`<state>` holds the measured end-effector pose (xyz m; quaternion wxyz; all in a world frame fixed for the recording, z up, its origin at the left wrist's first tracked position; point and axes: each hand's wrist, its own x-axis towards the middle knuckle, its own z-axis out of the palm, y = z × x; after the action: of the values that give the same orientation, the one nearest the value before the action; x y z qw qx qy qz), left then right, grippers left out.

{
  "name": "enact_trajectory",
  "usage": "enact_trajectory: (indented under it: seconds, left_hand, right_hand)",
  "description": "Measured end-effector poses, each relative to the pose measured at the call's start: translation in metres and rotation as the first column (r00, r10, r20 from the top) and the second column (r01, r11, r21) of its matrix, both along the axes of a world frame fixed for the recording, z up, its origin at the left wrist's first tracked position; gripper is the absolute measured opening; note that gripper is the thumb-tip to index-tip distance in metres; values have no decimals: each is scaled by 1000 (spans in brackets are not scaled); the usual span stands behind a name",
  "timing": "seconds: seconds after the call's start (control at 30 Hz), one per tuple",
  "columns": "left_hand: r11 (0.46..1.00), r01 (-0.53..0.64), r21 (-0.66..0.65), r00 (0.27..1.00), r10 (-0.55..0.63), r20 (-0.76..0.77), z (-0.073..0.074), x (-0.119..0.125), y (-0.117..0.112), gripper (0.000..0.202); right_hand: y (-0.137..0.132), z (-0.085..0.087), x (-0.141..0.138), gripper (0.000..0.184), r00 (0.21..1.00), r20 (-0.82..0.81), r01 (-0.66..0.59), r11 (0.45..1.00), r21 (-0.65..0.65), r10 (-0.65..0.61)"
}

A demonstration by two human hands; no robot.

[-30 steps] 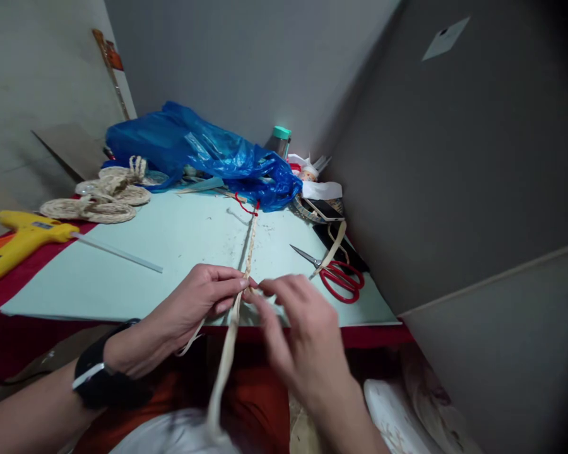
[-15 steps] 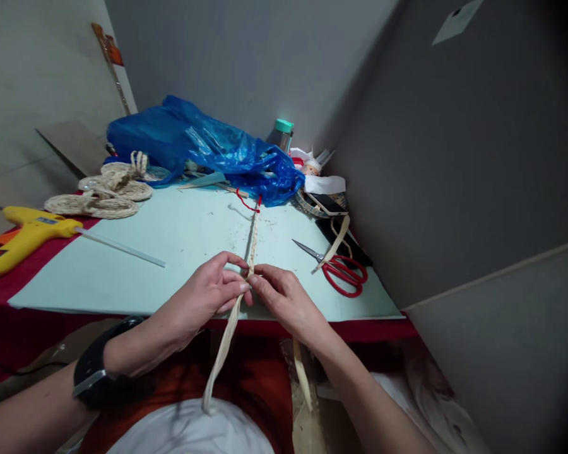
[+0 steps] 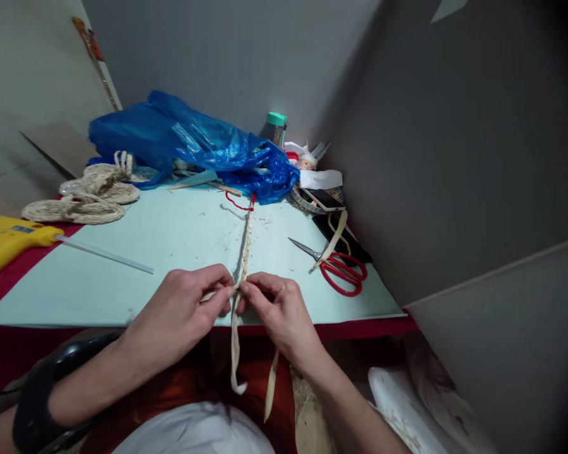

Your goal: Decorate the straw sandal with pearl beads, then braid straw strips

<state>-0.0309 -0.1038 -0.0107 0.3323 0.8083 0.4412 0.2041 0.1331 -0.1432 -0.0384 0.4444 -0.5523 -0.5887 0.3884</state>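
A thin straw braid (image 3: 247,243) runs across the pale green board (image 3: 161,252) from a red cord (image 3: 239,203) near the blue bag toward me. My left hand (image 3: 180,315) and my right hand (image 3: 279,312) meet at the braid's near end at the board's front edge. Both pinch pale flat straw strips (image 3: 235,343) there, fingers pressed together. Loose strip ends hang down over my lap between the wrists. A black band sits on my left wrist.
Red-handled scissors (image 3: 338,271) lie right of my hands. A yellow glue gun (image 3: 9,243) with a glue stick lies at the left. Coiled straw braids (image 3: 89,195), a blue plastic bag (image 3: 189,148), a green-capped bottle (image 3: 275,128) and a phone (image 3: 329,200) crowd the back. A grey wall rises at the right.
My hands have stayed at the braid's end while the fingers shifted the strips. A second strip now hangs from my right hand. The view swung slightly left.
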Motion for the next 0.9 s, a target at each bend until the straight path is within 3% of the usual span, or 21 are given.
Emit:
enact_trajectory:
  seconds: [0.07,0.13,0.23,0.3,0.33,0.4,0.43,0.5,0.53,0.6,0.67,0.7,0.77,0.83,0.9]
  left_hand:
    - [992,-24,125,999,27,-21,-2,3,-6,20]
    - [933,-21,359,998,43,-54,-9,7,-15,20]
    - [719,70,692,994,11,-111,-24,15,-29,24]
    - [597,131,792,985,12,-172,-31,19,-35,25]
    - [563,155,812,980,16,-198,-33,20,-38,27]
    - [548,182,816,977,-12,-211,-32,19,-41,30]
    - [574,189,797,979,-48,-197,-29,16,-41,29]
    - [686,162,710,987,-117,-112,-18,7,-36,22]
    - [772,142,619,989,-133,-60,-13,2,-31,17]
    - [909,-38,416,993,-12,117,-3,-6,-17,16]
    - [992,-111,65,971,94,221,2,-8,-1,18]
    - [992,-47,-118,958,78,275,1,-6,6,20]
    - [920,130,-370,921,26,389,-3,1,14,19]
    - [826,229,-515,889,39,457,-10,10,15,17]
    - [769,221,-599,877,112,467,-16,18,11,18]
  right_hand:
    - [1,-1,-1,29,1000,-26,11,1000,24,-11]
    - [0,-2,0,30,999,-42,26,999,41,-25]
    - [0,-2,3,29,991,-136,7,1000,-28,-10]
    - [-1,-1,4,26,967,-256,-40,992,-117,8]
    - [-1,-1,5,25,952,-305,-59,988,-145,12]
    - [-1,0,6,25,938,-347,-72,985,-154,14]
    - [-1,0,6,25,936,-351,-73,986,-148,16]
    - [-1,1,8,24,937,-348,-82,988,-129,33]
    - [-1,1,8,25,939,-341,-90,989,-121,44]
    - [-1,1,10,25,946,-320,-100,989,-109,60]
    - [-2,2,11,25,952,-296,-112,988,-107,75]
    - [-2,3,11,24,951,-298,-125,987,-106,88]
    - [-3,3,11,23,937,-323,-163,984,-72,131]
    - [-4,3,10,21,927,-330,-196,980,-27,176]
    - [-6,3,9,19,938,-290,-200,980,-13,188]
